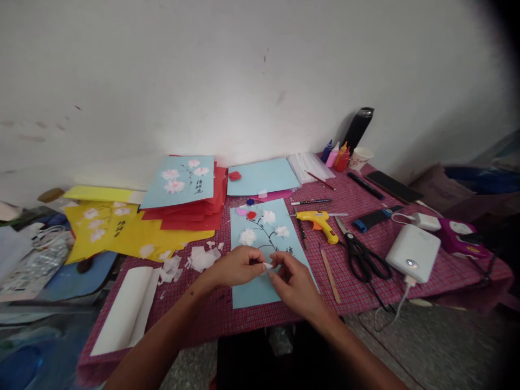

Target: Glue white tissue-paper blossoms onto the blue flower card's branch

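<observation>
Above the lower part of a light blue sheet (254, 295), my left hand (239, 265) pinches a small piece of white tissue paper (267, 266) between thumb and fingers. My right hand (296, 284) is close beside it on the right, with its thumb and index finger curved and apart around the paper's tip. Whether they touch it I cannot tell. On the sheet are black drawn branches, dark writing partly behind my right hand, and several white paper blossoms (247, 236). Dabs of red paint (251, 215), pink and blue lie at its upper left.
Torn white paper (203, 259) and a white roll (124, 311) lie left. A yellow glue gun (320, 223), wooden stick (330, 276), black scissors (361, 254) and white power bank (413, 253) lie right. Behind are stacked cards (179, 181), paint bottles (342, 157) and a black flask (357, 129).
</observation>
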`<state>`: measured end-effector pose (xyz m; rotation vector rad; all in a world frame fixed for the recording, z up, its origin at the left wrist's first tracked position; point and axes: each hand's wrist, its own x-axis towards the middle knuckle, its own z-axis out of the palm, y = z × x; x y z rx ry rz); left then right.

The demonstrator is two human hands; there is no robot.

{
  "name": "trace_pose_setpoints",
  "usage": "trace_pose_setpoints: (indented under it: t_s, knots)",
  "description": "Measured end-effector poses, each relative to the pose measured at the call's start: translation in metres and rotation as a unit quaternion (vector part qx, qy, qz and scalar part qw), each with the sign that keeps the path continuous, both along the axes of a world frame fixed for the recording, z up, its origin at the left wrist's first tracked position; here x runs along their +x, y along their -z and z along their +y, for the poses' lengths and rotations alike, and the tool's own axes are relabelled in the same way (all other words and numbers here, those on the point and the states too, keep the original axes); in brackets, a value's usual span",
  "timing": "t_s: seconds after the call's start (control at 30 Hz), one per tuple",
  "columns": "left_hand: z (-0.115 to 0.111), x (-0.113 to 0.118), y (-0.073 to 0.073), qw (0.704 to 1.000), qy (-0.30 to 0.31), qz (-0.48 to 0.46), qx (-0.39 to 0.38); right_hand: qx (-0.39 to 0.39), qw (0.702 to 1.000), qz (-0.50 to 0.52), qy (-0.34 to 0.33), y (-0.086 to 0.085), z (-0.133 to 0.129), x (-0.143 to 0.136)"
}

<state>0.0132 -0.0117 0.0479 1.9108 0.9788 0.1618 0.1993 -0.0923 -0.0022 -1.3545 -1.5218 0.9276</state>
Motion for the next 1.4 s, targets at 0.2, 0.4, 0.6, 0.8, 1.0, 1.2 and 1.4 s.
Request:
trace_pose_setpoints:
  t_s: [0.2, 0.4, 0.6, 0.8, 1.0, 1.2, 1.4]
  knots:
    - [-0.002, 0.0, 0.004, 1.0, -0.001, 0.0, 0.006, 0.002, 0.998, 0.022, 0.056, 0.002, 0.004, -0.002]
    - [-0.011, 0.002, 0.001, 0.992, -0.09, -0.015, 0.091, -0.068, 0.98, 0.164, 0.086, 0.0, 0.007, -0.002]
    - [-0.031, 0.013, -0.002, 0.968, -0.188, -0.06, 0.152, -0.042, 0.975, 0.186, 0.117, -0.004, 0.005, -0.005]
    - [-0.039, 0.02, -0.004, 0.974, -0.173, -0.093, 0.109, -0.048, 0.972, 0.206, 0.099, -0.002, 0.003, -0.009]
    - [-0.04, 0.025, -0.004, 0.972, -0.183, -0.12, 0.089, -0.064, 0.967, 0.229, 0.092, -0.002, 0.002, -0.011]
    - [-0.038, 0.021, 0.004, 0.97, -0.178, -0.163, 0.032, -0.127, 0.95, 0.277, 0.062, -0.005, 0.003, -0.007]
    - [-0.036, 0.019, 0.004, 0.966, -0.201, -0.161, -0.035, -0.142, 0.945, 0.293, 0.028, -0.005, 0.002, -0.005]
